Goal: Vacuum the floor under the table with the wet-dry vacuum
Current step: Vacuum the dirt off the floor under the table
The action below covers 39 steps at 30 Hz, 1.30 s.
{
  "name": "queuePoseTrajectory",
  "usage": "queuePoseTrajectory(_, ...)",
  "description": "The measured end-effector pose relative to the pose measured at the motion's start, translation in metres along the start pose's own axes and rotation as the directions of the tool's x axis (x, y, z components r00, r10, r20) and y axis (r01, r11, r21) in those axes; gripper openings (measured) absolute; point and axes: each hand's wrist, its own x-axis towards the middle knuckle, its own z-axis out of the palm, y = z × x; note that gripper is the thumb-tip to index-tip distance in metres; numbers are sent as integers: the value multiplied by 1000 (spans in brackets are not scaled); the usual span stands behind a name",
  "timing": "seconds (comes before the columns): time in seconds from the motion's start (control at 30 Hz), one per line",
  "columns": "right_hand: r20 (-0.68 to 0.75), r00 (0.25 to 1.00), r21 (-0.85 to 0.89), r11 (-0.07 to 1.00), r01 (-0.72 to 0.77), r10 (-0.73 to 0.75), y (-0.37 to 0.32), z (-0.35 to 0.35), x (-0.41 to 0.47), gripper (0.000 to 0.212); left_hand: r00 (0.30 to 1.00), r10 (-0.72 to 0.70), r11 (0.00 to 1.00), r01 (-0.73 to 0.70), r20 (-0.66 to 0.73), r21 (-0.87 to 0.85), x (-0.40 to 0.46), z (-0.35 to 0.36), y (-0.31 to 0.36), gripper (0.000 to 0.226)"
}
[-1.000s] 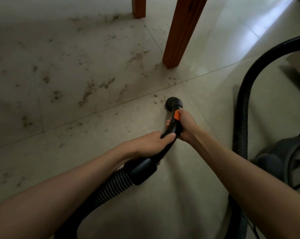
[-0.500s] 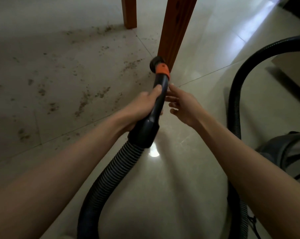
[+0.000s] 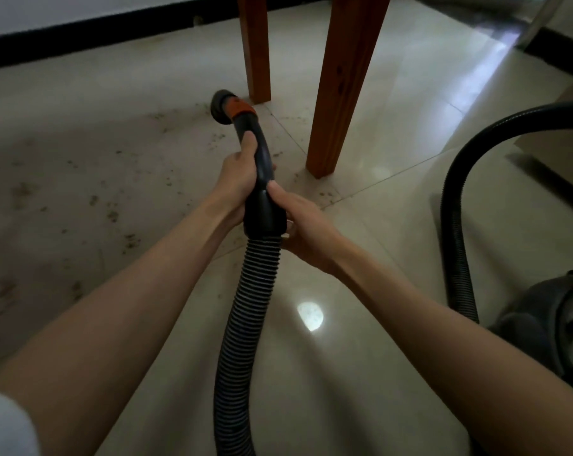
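Note:
My left hand (image 3: 237,177) grips the black curved vacuum handle (image 3: 262,166) on its upper part. My right hand (image 3: 303,225) holds the thick lower end of that handle, just above the ribbed hose (image 3: 245,307). The nozzle opening (image 3: 220,107), behind an orange ring, is raised off the floor and points left towards the dirt. Brown dirt specks (image 3: 114,212) are scattered over the pale tiles to the left, under the table. Two wooden table legs stand ahead: the near one (image 3: 341,93) right of the nozzle, the far one (image 3: 255,51) behind it.
The grey vacuum body (image 3: 551,327) sits at the right edge, its black hose (image 3: 456,205) arching up from it. A dark skirting board (image 3: 81,37) runs along the far wall. A bright light spot (image 3: 309,315) reflects on the tiles between my arms.
The handle has been lifted and swung so the nozzle now points left. My right hand, open beside the handle half a second ago, now holds its lower end. The view has tilted up.

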Motion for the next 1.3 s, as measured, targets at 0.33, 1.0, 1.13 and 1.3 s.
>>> queuePoseTrajectory(0.33,-39,994,-172,980,98,-106,-39,27,19,31,990,-141,862,131,16,-489,29,-33,27,59)
queuePoseTrajectory(1.0,59,942,240,911,-335,331,49,9,-50,31,887,-423,844,461,188,-275,-4,-5,-61,62)
queuePoseTrajectory(1.13,-117,969,-118,965,-232,219,40,10,-46,26,851,-442,745,525,285,-411,-8,-26,-62,40)
queuePoseTrajectory(1.3,2,952,-546,798,-256,307,13,-11,-24,15,844,-434,686,537,316,-490,9,-46,-67,33)
